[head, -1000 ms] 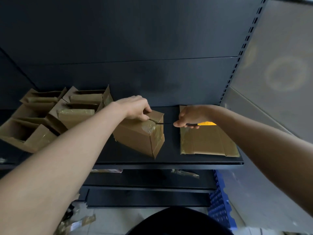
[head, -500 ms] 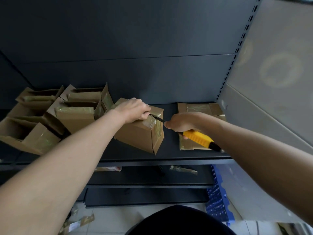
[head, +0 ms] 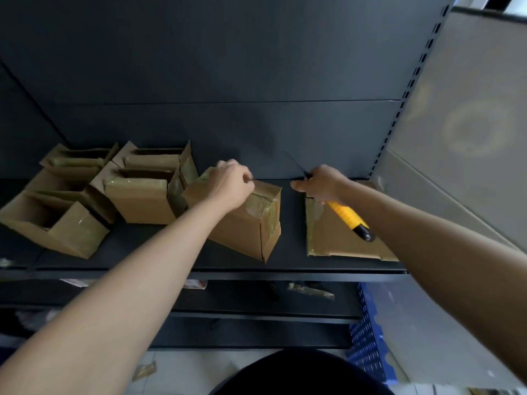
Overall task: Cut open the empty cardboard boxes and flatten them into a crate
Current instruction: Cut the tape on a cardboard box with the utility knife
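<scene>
At the left of the dark shelf [head: 159, 252] stands a cluster of open boxes [head: 137, 201], their flaps up and their mouths facing upward and toward the back panel. Just to their right is the taped box [head: 242, 229], upright on the shelf with one vertical corner turned toward the viewer. Its broad side faces near-left, its narrow taped end faces right, and its long axis runs roughly left to right. The left hand [head: 232, 183] sits on the box's top, fingers curled over the far upper edge and gripping it. A gap of bare shelf separates the box from the right hand [head: 322, 183], which is clenched around the knife [head: 348, 216]. The knife lies on a diagonal: its yellow handle and black butt point near-right, and its thin blade points far-left, up against the back panel and clear of the box. Under that hand and handle a flattened cardboard [head: 336, 240] lies flat on the shelf. Below the shelf at the right stands a blue crate [head: 368, 337], with tape scraps [head: 310, 290] on the lower level.
</scene>
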A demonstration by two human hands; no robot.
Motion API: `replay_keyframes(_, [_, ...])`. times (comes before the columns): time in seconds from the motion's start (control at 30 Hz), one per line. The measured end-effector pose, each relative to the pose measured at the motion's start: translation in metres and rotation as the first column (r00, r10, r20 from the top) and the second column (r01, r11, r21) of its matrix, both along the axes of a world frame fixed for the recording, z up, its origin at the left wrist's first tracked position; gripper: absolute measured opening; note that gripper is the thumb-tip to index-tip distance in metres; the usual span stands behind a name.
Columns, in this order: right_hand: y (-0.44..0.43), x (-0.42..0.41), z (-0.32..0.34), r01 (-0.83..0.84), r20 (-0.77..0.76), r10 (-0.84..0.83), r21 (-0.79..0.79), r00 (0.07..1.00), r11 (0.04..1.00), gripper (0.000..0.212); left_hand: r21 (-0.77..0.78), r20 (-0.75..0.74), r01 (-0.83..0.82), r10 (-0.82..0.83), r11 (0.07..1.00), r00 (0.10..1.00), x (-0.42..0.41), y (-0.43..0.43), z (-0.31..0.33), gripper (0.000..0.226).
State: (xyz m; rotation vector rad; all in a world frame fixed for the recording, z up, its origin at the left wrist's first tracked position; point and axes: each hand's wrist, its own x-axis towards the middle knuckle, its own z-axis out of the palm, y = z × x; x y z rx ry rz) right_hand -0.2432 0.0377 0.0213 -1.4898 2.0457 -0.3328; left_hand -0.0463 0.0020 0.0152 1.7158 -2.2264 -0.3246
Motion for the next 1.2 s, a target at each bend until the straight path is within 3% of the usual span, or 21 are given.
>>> replay_keyframes(0.07, [-0.01,0.012,-0.008,-0.014,0.112,0.017,-0.028,0.994,1.0,0.042,-0.119,0.131,-0.317,0.331,0.941,0.934,0.008,0.003,-0.002,0.05])
replay_keyframes(0.13, [-0.018,0.024,-0.01,-0.037,0.2,0.044,-0.039,0.979,0.999,0.04,-0.006,0.115,-0.509,0.506,0.861,0.855,0.017,0.005,-0.001,0.071])
replay_keyframes(0.2, [-0.025,0.033,-0.011,-0.039,0.277,0.04,-0.009,0.96,0.999,0.044,0.192,0.018,-0.544,0.551,0.817,0.834,0.023,0.002,-0.002,0.079])
replay_keyframes(0.27, [-0.03,0.035,-0.011,-0.021,0.355,-0.005,0.071,0.935,0.997,0.052,0.322,-0.056,-0.473,0.515,0.82,0.855,0.026,-0.001,-0.004,0.089])
replay_keyframes(0.4, [-0.034,0.032,-0.01,-0.139,0.529,-0.039,0.292,0.848,0.946,0.049,0.322,-0.218,-0.238,0.317,0.916,0.923,0.026,-0.01,-0.004,0.08])
replay_keyframes(0.47, [-0.036,0.029,-0.01,-0.08,0.506,-0.077,0.281,0.859,0.956,0.047,0.345,-0.144,-0.171,0.232,0.923,0.962,0.018,-0.01,-0.003,0.083])
replay_keyframes(0.57, [-0.04,0.021,-0.009,0.004,0.427,-0.12,0.264,0.896,0.965,0.045,0.274,0.094,-0.136,0.114,0.952,0.989,0.003,-0.006,-0.004,0.102])
replay_keyframes(0.7, [-0.043,0.003,-0.007,0.038,0.412,-0.141,0.247,0.9,0.968,0.048,0.207,0.217,-0.044,-0.002,0.977,0.976,-0.004,-0.009,-0.002,0.08])
replay_keyframes(0.87, [-0.053,-0.011,-0.006,-0.004,0.383,-0.035,0.101,0.923,0.995,0.044,0.199,0.27,0.012,-0.067,0.98,0.961,0.005,-0.019,0.009,0.057])
replay_keyframes(1.03, [-0.054,-0.015,-0.004,-0.091,0.333,0.049,0.11,0.942,0.99,0.042,0.26,0.261,0.024,-0.094,0.965,0.961,0.004,-0.017,0.008,0.072])
replay_keyframes(1.2, [-0.058,-0.012,-0.005,-0.19,0.232,0.177,0.036,0.957,0.981,0.047,0.109,0.239,0.039,-0.064,0.993,0.969,-0.005,-0.01,0.003,0.05])
